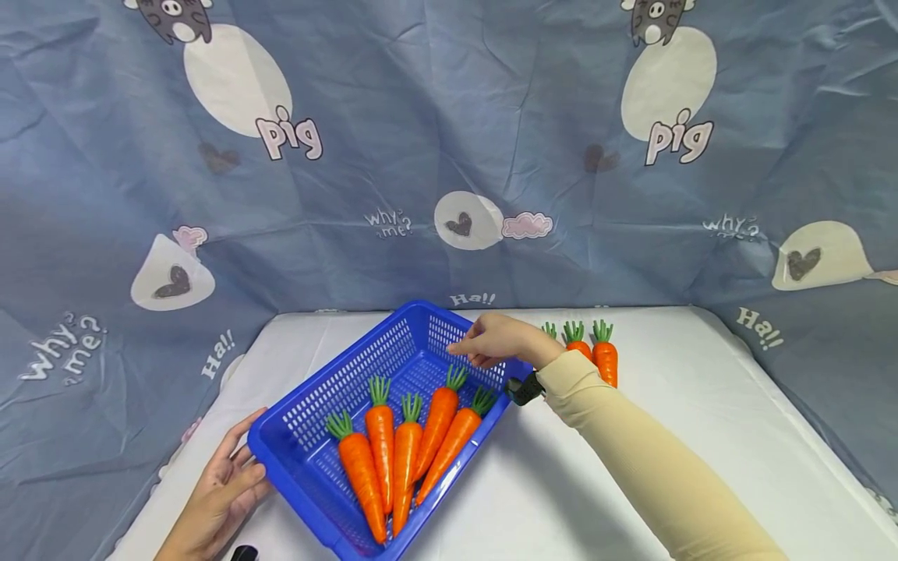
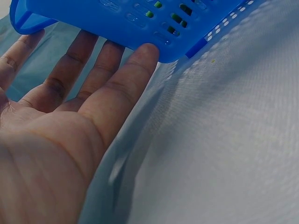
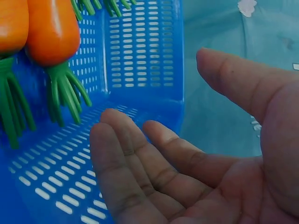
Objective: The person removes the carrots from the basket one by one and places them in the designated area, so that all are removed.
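Note:
A blue plastic basket [image 1: 330, 360] with slotted walls sits at an angle on the white-covered table. Several orange carrots [image 1: 361, 471] with green tops lie inside it, mostly toward its near end. My left hand [image 1: 223, 492] is at the basket's near left corner; in the left wrist view its extended fingers [image 2: 122, 88] touch the outer wall. Over the far right part of the basket is my right hand [image 1: 496, 340], fingers slightly bent. The right wrist view shows nothing between its thumb and fingers, with carrot tops [image 3: 63, 93] nearby.
Three more carrots [image 1: 606, 362] lie on the white table [image 1: 673, 374] right of the basket, partly hidden by the right forearm. A blue printed cloth [image 1: 393, 156] hangs behind the table and along its sides.

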Demonstrator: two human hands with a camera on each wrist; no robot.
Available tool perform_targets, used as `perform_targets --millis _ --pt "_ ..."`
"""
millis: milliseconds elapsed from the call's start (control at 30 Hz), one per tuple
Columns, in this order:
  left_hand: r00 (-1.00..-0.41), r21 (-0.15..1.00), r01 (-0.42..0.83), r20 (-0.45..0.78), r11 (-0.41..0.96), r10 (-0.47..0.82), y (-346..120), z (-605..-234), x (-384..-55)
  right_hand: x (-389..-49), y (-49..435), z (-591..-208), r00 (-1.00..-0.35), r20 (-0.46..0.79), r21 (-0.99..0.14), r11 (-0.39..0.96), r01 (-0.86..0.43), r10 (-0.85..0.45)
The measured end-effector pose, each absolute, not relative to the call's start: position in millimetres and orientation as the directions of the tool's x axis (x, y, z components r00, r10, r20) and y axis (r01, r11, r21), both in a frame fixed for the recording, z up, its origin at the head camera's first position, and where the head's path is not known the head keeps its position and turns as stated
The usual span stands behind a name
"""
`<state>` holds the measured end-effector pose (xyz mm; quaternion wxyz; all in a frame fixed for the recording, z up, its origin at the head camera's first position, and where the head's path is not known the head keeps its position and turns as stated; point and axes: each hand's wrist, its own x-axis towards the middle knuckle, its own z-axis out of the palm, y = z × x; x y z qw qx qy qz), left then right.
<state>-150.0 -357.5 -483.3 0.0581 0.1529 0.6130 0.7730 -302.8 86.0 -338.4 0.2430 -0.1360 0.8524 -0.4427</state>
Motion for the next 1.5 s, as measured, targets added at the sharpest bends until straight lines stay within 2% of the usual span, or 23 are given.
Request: perform_targets --millis 300,633,900,1267,1500 --pt "-0.951 0.966 0.103 0.165 -0.236 0.261 -357.2 -481.3 -150.6 -307.7 72.2 -345.8 -0.841 -0.31 -0.797 0.604 -0.025 -0.443" --pt "-0.964 0.975 0.091 0.138 -0.205 0.228 -356.2 -481.0 -151.4 -307.0 60.2 -355.1 -0.838 -0.371 -0.764 0.645 0.03 -0.4" --pt "-0.954 0.97 0.103 0.159 -0.221 0.253 -358.0 -482.8 -148.8 -307.3 50.5 -365.7 -0.825 -0.417 -0.752 0.654 0.077 -0.382" --pt "-0.962 0.972 0.094 0.145 -0.217 0.233 -355.5 -480.5 -149.0 -303.9 42.8 -361.0 -0.805 -0.451 -0.719 0.691 0.072 -0.386" --pt "-0.966 0.974 0.089 0.136 -0.209 0.222 -355.2 -479.5 -148.9 -304.7 35.9 -366.0 -0.802 -0.438 -0.738 0.672 0.062 -0.407"
